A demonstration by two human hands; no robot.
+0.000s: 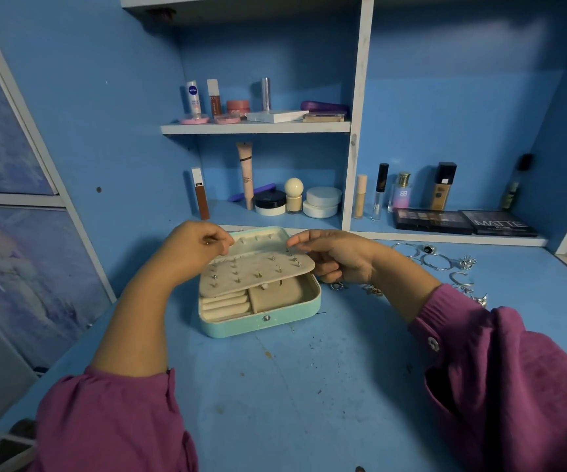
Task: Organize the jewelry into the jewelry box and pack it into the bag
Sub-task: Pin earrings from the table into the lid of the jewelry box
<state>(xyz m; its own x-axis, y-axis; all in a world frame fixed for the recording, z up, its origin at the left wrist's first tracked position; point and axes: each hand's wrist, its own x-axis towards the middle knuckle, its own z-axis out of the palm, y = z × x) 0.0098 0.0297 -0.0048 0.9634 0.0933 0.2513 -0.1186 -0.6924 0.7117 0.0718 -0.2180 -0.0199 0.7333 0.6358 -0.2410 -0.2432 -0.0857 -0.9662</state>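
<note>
A mint-green jewelry box [261, 323] lies open on the blue desk. Its cream earring panel [258, 270], studded with several small earrings, tilts over the tray. My left hand [196, 245] pinches the panel's far left edge. My right hand [334, 255] holds the panel's right end, fingers curled round it. Below the panel show cream ring rolls [225, 306] and a compartment [277, 294] with a ring. Loose silver rings and bangles [438, 262] lie on the desk to the right. No bag is in view.
Shelves behind the box hold cosmetics: white jars [321, 202], tubes, a perfume bottle [401, 190], a foundation bottle [443, 185] and two dark eyeshadow palettes [462, 221]. The blue desk [309, 386] stretches toward me. A cabinet front [12, 250] stands at the left.
</note>
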